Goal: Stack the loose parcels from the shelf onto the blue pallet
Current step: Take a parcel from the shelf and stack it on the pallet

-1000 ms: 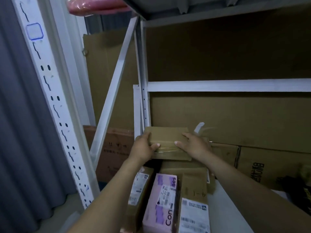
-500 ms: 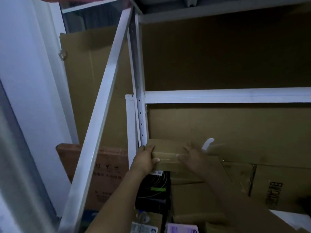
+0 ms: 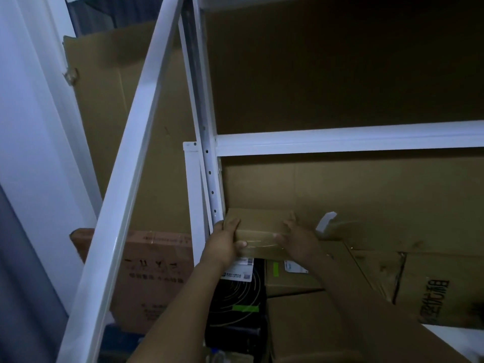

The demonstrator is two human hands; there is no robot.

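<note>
Well, from the head view, 2 hands are on 1 small brown parcel (image 3: 259, 230) sealed with clear tape, tucked into the left rear corner of the shelf bay, just beside the white perforated upright (image 3: 209, 179) and below the white crossbeam (image 3: 340, 141). The left hand (image 3: 225, 244) grasps the parcel's left end, fingers curled over the top edge and thumb pressed on the taped front face. The right hand (image 3: 298, 241) grasps the right end the same way, fingers over the top, thumb on the front. Directly under the parcel are a black box (image 3: 235, 294) with a white shipping label and a strip of green tape, and beside it a plain cardboard box (image 3: 293, 282); whether the parcel rests on them or is lifted clear I cannot tell. A white tape flap (image 3: 326, 221) sticks up just right of the right hand. Further right leans a large carton (image 3: 432, 289) with dark printed characters. A white diagonal brace (image 3: 131, 179) crosses the left foreground, with a reddish-brown printed carton (image 3: 154, 271) behind it. Brown cardboard sheeting (image 3: 340, 192) lines the back of the shelf.
</note>
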